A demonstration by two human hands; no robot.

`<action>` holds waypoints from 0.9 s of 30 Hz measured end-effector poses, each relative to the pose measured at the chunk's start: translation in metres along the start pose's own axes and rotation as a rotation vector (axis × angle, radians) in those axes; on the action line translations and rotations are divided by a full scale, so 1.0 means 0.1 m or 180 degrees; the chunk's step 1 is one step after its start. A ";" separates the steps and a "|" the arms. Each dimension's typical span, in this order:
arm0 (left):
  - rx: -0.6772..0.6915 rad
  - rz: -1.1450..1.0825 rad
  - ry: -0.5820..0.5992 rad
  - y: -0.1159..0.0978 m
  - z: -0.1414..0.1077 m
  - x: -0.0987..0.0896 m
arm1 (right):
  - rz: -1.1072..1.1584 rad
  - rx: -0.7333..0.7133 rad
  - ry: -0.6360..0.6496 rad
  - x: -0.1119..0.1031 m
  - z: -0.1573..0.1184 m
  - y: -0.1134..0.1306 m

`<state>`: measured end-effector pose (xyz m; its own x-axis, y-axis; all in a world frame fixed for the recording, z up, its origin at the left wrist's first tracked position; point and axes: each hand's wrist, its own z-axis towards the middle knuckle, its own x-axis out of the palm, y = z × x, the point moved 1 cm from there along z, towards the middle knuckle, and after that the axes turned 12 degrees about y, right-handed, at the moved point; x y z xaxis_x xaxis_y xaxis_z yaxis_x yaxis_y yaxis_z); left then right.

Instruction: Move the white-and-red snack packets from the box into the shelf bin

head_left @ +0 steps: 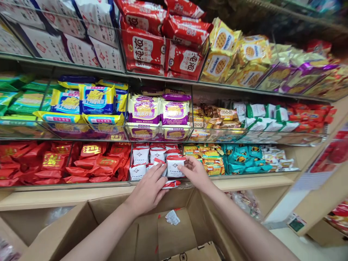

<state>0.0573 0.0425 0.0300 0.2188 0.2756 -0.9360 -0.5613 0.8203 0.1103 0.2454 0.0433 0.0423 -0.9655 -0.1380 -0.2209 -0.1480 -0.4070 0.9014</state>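
Observation:
My right hand (197, 174) grips a small white snack packet (175, 167) with red edges by its right side, at the front of the lowest shelf bin. Close beside it, my left hand (149, 188) reaches over the same bin with its fingers curled. Another red-and-white packet (171, 184) sticks out between its thumb and fingers, above the bin's front edge. Matching white packets (140, 155) fill the bin behind and to the left. Below both hands stands an open cardboard box (114, 204), with a crumpled white paper (172, 217) on its bottom.
Red packets (98, 163) lie left of the bin; yellow packets (213, 163) and teal packets (244, 159) lie right. Clear dividers and front panels edge the bins. Upper shelves hold soda biscuit packs (144, 110) and red biscuit packs (146, 49). A cardboard flap (194, 253) lies inside the box.

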 end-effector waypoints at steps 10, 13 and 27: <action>-0.0077 0.0355 -0.0239 -0.01 0.02 0.05 | -0.0144 -0.0398 -0.0328 -0.07 0.10 0.13; -0.0019 0.0387 -0.0343 -0.01 0.00 0.06 | 0.0084 -0.0412 -0.0441 -0.11 0.10 0.09; -0.0309 0.0100 -0.0134 -0.11 0.01 -0.02 | 0.0312 -0.0510 -0.1021 -0.35 0.10 0.07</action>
<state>0.0639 0.0337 0.0316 0.2322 0.3229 -0.9175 -0.6425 0.7591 0.1045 0.2762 0.0543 0.0598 -0.9952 0.0964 0.0146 -0.0406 -0.5456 0.8370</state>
